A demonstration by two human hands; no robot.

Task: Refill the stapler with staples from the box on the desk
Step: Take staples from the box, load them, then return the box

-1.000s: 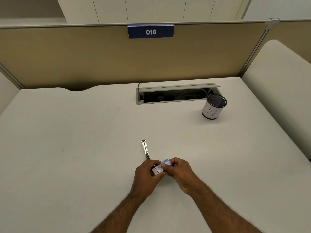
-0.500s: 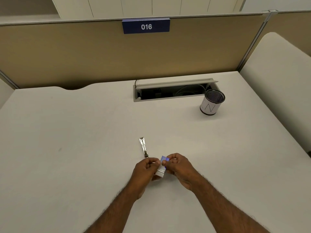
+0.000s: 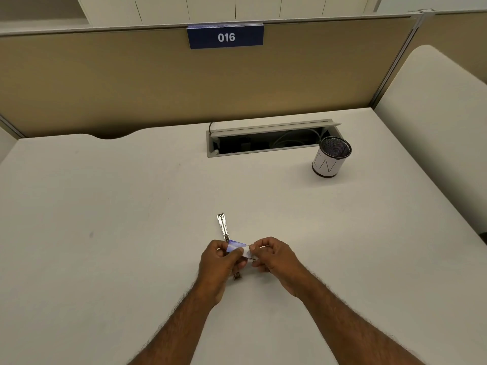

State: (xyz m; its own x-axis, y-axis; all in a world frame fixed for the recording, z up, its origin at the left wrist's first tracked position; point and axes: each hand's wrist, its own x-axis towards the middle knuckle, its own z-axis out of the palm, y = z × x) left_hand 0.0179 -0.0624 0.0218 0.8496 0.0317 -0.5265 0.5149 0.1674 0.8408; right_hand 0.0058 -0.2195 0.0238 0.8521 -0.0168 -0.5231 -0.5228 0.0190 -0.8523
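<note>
Near the desk's (image 3: pixel 105 206) front edge, the left hand (image 3: pixel 220 262) and right hand (image 3: pixel 276 259) pinch a small blue-and-white staple box (image 3: pixel 238 248) between them. The stapler (image 3: pixel 223 227) lies just beyond, seemingly opened. A mesh cup (image 3: pixel 330 157) stands toward the back right corner.

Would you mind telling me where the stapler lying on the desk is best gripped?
Probably by the bare far half of the stapler, pinched across its narrow sides from above. It lies flat, pointing away, and its near end is hidden under the hands holding the box.
</note>
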